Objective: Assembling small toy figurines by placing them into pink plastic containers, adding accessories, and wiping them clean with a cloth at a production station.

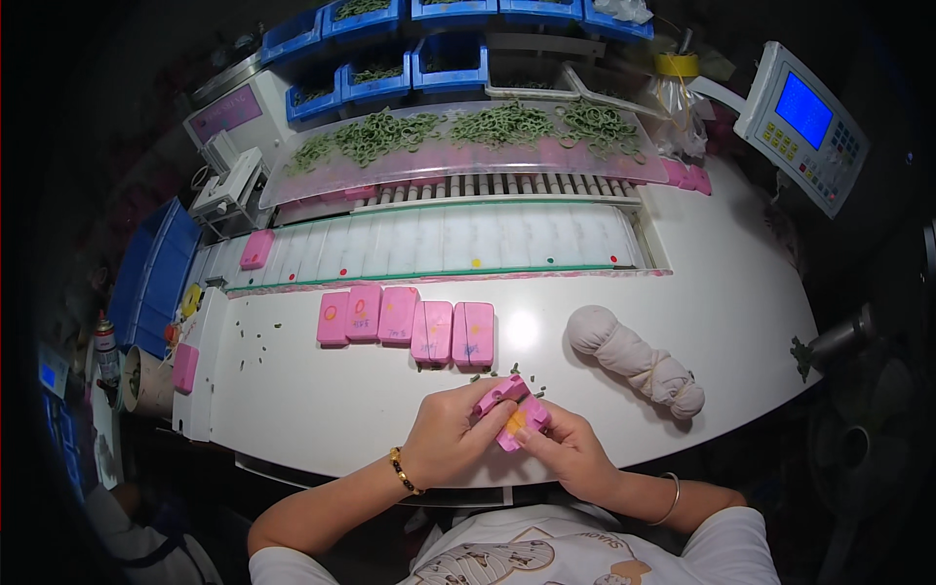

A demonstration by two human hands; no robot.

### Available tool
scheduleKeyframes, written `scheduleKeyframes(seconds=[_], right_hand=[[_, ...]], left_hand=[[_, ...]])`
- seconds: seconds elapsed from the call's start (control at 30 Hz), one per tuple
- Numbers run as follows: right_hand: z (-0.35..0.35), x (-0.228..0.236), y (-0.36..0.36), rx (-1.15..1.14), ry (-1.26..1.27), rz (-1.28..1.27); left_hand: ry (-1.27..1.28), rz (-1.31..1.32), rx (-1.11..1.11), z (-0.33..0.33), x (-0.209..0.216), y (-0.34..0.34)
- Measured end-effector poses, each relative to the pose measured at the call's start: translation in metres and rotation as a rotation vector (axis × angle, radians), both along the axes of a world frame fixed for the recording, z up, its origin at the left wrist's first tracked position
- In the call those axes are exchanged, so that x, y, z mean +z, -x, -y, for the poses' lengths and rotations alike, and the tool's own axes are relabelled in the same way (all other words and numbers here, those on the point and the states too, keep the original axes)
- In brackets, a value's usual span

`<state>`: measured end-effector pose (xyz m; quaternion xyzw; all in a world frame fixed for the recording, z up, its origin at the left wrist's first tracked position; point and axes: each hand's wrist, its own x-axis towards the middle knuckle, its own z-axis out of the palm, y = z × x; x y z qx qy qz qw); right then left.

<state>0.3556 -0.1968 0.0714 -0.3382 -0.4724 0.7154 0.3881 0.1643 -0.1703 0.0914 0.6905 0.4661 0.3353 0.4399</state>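
Near the table's front edge, both hands grip a pink rubber mold (pixel 534 413) that is bent and partly spread apart. My left hand (pixel 447 431) holds its left side, fingers wrapped and thumb on the inner face. Its right side is pinched by my right hand (pixel 575 452), with the thumb by a yellow-orange patch. What lies inside the mold is hard to make out. Small green bits (pixel 516 370) are scattered just beyond it. To the left, several closed pink molds (pixel 398 314) stand in a row, some with a dark band around them.
A tied white cloth bundle (pixel 634 361) lies at right. Behind runs a white conveyor strip (pixel 419 244) carrying one pink mold (pixel 256 250). Above it, a clear tray (pixel 292 185) bears piles of green rings (pixel 375 136). Blue bins (pixel 448 63) stand behind; a control panel (pixel 804 122) is far right.
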Motion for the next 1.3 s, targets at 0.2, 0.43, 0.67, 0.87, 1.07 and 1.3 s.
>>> scheduleKeyframes(seconds=[0.2,0.43,0.67,0.87,1.07,1.3], right_hand=[[-0.008,0.011,0.003,0.033,0.061,-0.028],[-0.011,0.033,0.011,0.027,-0.098,-0.162],[-0.003,0.027,0.016,0.13,0.028,-0.115],[-0.017,0.026,0.01,0.034,-0.083,-0.015],[-0.043,0.061,0.006,-0.343,-0.813,0.314],[-0.048,0.065,0.02,-0.449,-1.286,0.652]], left_hand=[[0.105,0.22,0.136,-0.017,-0.005,0.008],[0.356,0.972,0.054,-0.031,0.021,-0.003],[0.611,1.476,-0.142,-0.037,0.019,-0.013],[0.464,1.256,0.068,-0.037,0.023,-0.013],[0.36,1.115,0.092,-0.037,0.019,-0.017],[0.239,1.01,0.032,-0.039,0.006,-0.016]])
